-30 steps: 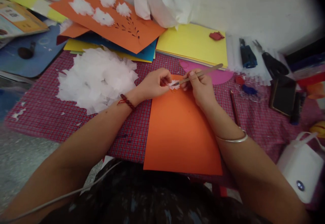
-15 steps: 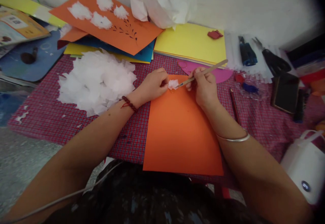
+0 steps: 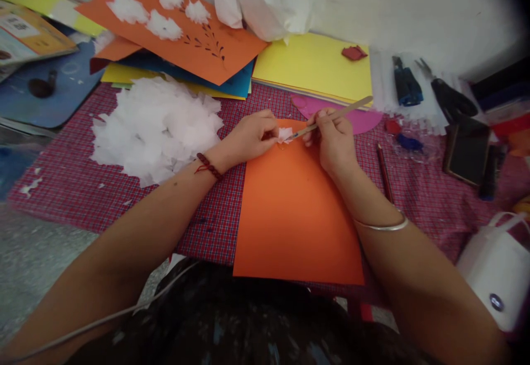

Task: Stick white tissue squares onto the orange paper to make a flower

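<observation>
An orange sheet of paper (image 3: 298, 216) lies in front of me, and a small cluster of white paper petals (image 3: 284, 135) sits near its far edge. At the cluster's left side, my left hand (image 3: 259, 133) is closed in a pinch on the petals' edge; the fingertips are partly hidden. My right hand (image 3: 331, 136) grips a thin flat wooden stick (image 3: 351, 107) like a pen. The stick's dark lower tip touches the right side of the petals. To the left lies a big heap of white paper petals (image 3: 153, 127).
Behind are an orange sheet with white paper flowers (image 3: 223, 50), yellow sheets (image 3: 306, 67) and a white bag (image 3: 273, 0). At right lie a dark red pencil (image 3: 385, 174), scissors (image 3: 451, 97), a blue-and-black tool (image 3: 407, 82) and a phone-like black slab (image 3: 466, 149). Checked cloth (image 3: 83, 183) covers the table.
The view has shifted very slightly. My left fingers sit a touch further right against the white petals; the stick's tip stays at their right side.
</observation>
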`<state>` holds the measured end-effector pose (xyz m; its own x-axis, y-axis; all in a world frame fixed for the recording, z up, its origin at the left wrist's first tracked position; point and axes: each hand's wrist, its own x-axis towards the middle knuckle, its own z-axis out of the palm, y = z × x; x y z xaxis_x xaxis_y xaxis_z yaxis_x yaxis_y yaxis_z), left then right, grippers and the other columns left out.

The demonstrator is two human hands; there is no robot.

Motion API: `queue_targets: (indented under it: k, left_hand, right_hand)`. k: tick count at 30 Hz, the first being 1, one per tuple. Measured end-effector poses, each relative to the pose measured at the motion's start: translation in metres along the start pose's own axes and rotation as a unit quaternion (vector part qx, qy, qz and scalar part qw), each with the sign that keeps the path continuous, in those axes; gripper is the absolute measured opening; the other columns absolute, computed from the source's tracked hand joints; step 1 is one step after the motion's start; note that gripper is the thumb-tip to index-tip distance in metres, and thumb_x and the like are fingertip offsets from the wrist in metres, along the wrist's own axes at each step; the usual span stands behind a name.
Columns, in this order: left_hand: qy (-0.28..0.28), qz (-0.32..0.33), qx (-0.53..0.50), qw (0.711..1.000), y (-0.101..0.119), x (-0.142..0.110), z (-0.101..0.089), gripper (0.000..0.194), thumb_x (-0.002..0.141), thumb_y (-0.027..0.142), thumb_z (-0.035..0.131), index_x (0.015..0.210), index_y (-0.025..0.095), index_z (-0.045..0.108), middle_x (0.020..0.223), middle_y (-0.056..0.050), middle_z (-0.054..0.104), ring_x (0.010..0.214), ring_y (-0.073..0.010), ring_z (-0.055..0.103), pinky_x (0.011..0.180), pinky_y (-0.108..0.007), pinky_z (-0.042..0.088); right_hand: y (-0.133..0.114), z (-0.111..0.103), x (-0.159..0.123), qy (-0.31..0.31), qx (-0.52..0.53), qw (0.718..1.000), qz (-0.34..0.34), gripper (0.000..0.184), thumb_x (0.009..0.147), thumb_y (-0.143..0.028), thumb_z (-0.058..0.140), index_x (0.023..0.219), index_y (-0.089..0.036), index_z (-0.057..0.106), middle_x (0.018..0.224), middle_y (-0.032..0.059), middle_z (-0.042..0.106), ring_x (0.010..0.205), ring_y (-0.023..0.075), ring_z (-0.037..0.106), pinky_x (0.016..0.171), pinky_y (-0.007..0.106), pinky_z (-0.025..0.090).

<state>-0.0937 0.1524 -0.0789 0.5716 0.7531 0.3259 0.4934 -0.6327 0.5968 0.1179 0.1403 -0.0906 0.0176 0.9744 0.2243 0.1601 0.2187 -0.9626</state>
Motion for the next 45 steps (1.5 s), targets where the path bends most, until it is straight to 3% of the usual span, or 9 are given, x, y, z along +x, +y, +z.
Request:
queue_targets:
  k: [12, 22, 27, 32, 37, 39, 42, 43, 45]
  left_hand:
    - [0.013, -0.067, 0.034, 0.997, 0.002, 0.009, 0.004, 0.014, 0.078, 0.005, 0.058, 0.073, 0.018, 0.059, 0.085, -0.005, 0.063, 0.078, -0.0161, 0.058, 0.070, -0.031, 0.043]
    - [0.017, -0.071, 0.006, 0.997, 0.004, 0.008, 0.002, 0.016, 0.076, 0.003, 0.055, 0.079, 0.015, 0.066, 0.083, -0.004, 0.063, 0.072, -0.0128, 0.055, 0.066, -0.027, 0.042]
    - [0.031, -0.055, -0.009, 0.998, -0.001, 0.007, 0.004, 0.023, 0.073, -0.001, 0.053, 0.079, 0.015, 0.068, 0.083, -0.004, 0.063, 0.069, -0.0119, 0.055, 0.064, -0.026, 0.042]
    - [0.034, -0.050, -0.020, 0.998, -0.001, 0.005, 0.004, 0.023, 0.072, -0.002, 0.053, 0.081, 0.013, 0.067, 0.084, -0.003, 0.063, 0.071, -0.0120, 0.057, 0.067, -0.025, 0.043]
    - [0.122, -0.068, -0.023, 0.990, 0.002, 0.004, -0.001, 0.015, 0.092, 0.011, 0.049, 0.084, 0.016, 0.060, 0.088, -0.005, 0.066, 0.085, -0.0156, 0.061, 0.078, -0.029, 0.045]
    - [0.156, -0.069, -0.027, 0.985, 0.009, 0.003, -0.008, 0.021, 0.098, 0.017, 0.044, 0.080, 0.018, 0.054, 0.083, -0.004, 0.064, 0.082, -0.0160, 0.060, 0.077, -0.030, 0.044]
    - [0.169, -0.022, -0.067, 0.983, 0.038, -0.009, -0.020, 0.025, 0.103, 0.025, 0.036, 0.081, 0.021, 0.046, 0.079, -0.003, 0.059, 0.075, -0.0155, 0.056, 0.070, -0.030, 0.043]
    - [0.156, -0.004, -0.073, 0.985, 0.051, -0.016, -0.024, 0.026, 0.104, 0.026, 0.033, 0.081, 0.022, 0.045, 0.080, -0.003, 0.059, 0.074, -0.0153, 0.055, 0.069, -0.029, 0.042]
    - [0.073, 0.046, -0.044, 0.995, 0.079, -0.035, -0.030, 0.028, 0.104, 0.025, 0.029, 0.080, 0.022, 0.045, 0.077, -0.003, 0.058, 0.072, -0.0152, 0.054, 0.068, -0.029, 0.041]
  right_hand:
    - [-0.004, 0.004, 0.000, -0.022, -0.007, 1.000, -0.004, 0.044, 0.096, -0.065, 0.049, 0.078, -0.025, 0.057, 0.057, -0.0019, 0.058, 0.050, 0.0135, 0.057, 0.050, 0.029, 0.045]
    - [-0.009, 0.010, 0.003, 0.031, 0.021, 0.999, 0.020, 0.041, 0.095, -0.059, 0.054, 0.074, -0.023, 0.056, 0.055, -0.0035, 0.054, 0.044, 0.0105, 0.049, 0.046, 0.026, 0.041]
    - [-0.002, 0.007, 0.008, 0.048, 0.035, 0.996, 0.060, 0.037, 0.095, -0.056, 0.055, 0.075, -0.024, 0.055, 0.055, -0.0032, 0.053, 0.049, 0.0124, 0.054, 0.046, 0.025, 0.041]
    - [-0.010, 0.003, 0.011, 0.075, 0.076, 0.987, 0.123, 0.028, 0.099, -0.041, 0.050, 0.076, -0.024, 0.051, 0.053, -0.0059, 0.052, 0.041, 0.0088, 0.048, 0.043, 0.024, 0.041]
    - [-0.024, -0.009, 0.018, 0.092, 0.120, 0.966, 0.208, 0.028, 0.099, -0.020, 0.041, 0.073, -0.024, 0.050, 0.052, -0.0062, 0.051, 0.038, 0.0053, 0.049, 0.046, 0.025, 0.043]
    - [-0.022, -0.015, 0.024, 0.099, 0.125, 0.960, 0.229, 0.029, 0.098, -0.018, 0.041, 0.071, -0.024, 0.050, 0.049, -0.0056, 0.049, 0.036, 0.0056, 0.049, 0.045, 0.027, 0.043]
    - [-0.008, -0.020, 0.031, 0.069, 0.117, 0.971, 0.197, 0.028, 0.095, -0.015, 0.042, 0.069, -0.024, 0.049, 0.049, -0.0040, 0.050, 0.036, 0.0059, 0.051, 0.045, 0.028, 0.043]
    - [-0.002, -0.021, 0.032, 0.065, 0.107, 0.976, 0.175, 0.027, 0.094, -0.016, 0.044, 0.068, -0.025, 0.048, 0.048, -0.0037, 0.050, 0.035, 0.0063, 0.051, 0.044, 0.028, 0.042]
    - [0.009, -0.022, 0.032, 0.060, 0.063, 0.992, 0.090, 0.026, 0.092, -0.021, 0.048, 0.066, -0.026, 0.046, 0.047, -0.0017, 0.051, 0.034, 0.0087, 0.052, 0.041, 0.028, 0.041]
